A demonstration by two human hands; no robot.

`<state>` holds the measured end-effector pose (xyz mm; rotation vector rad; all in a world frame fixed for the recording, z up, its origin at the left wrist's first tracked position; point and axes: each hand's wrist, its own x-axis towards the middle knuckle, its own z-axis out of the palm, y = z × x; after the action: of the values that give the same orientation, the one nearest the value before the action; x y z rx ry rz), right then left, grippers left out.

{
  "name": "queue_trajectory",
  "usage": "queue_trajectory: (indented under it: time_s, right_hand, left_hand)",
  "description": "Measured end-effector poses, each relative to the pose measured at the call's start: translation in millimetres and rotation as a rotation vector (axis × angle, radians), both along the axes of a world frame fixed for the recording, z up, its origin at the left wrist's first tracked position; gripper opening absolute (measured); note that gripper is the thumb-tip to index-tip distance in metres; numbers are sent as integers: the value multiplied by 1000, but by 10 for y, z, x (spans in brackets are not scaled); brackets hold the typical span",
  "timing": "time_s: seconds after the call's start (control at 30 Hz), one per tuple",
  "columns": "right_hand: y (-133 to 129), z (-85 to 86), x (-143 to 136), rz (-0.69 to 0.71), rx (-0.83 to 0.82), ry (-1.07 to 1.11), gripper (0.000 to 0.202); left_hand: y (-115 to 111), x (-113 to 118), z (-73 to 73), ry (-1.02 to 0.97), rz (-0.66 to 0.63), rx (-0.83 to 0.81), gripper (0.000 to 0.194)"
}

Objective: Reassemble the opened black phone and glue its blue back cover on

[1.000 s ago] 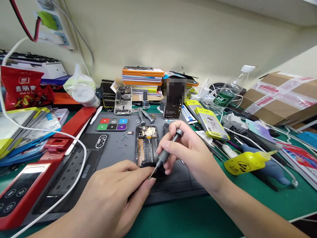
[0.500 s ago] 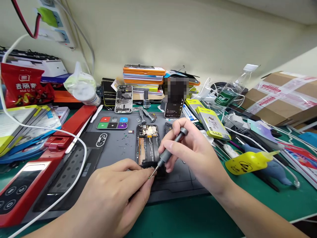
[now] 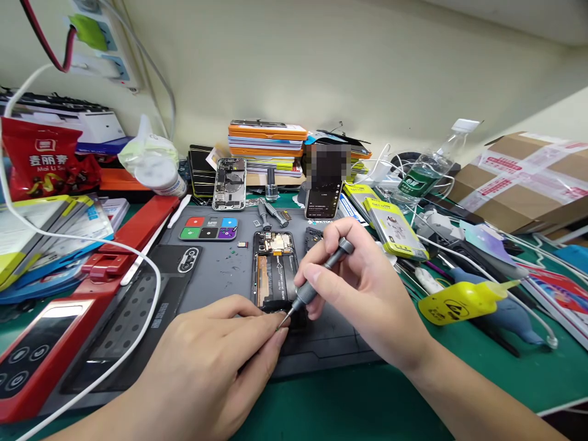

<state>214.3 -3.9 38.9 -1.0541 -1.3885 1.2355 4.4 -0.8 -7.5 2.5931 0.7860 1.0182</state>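
An opened phone (image 3: 275,272) with its battery and board showing lies on the dark grey work mat (image 3: 211,269). My right hand (image 3: 353,282) grips a grey screwdriver (image 3: 305,294), whose thin tip slants down to the fingertips of my left hand. My left hand (image 3: 220,355) is closed at the phone's near end, thumb and forefinger pinched by the tip. What these fingers pinch is too small to name; a speck of green shows there. A detached phone back cover (image 3: 160,300) lies left of the phone.
Magnetic coloured tray (image 3: 209,233), spare screwdrivers (image 3: 271,214) and a standing phone (image 3: 321,199) are behind the opened phone. To the left is a red device (image 3: 50,349) with a white cable across it. A yellow bottle (image 3: 459,301) and tools lie on the right.
The screwdriver's handle has tipped slightly to the right with my right hand. My left hand has hardly moved.
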Motion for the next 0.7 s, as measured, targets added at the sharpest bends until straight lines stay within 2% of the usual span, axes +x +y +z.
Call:
queue_trajectory:
  time_s: [0.27, 0.57, 0.7]
  right_hand:
    - [-42, 14, 11, -1, 105, -76, 24]
    - [-46, 23, -11, -31, 109, -87, 24]
    - [-55, 29, -6, -34, 161, -144, 24]
  left_hand:
    - [-9, -4, 2, 10, 3, 14, 18]
    - [-9, -13, 0, 15, 3, 9, 18]
    - [-12, -12, -17, 13, 5, 7, 20]
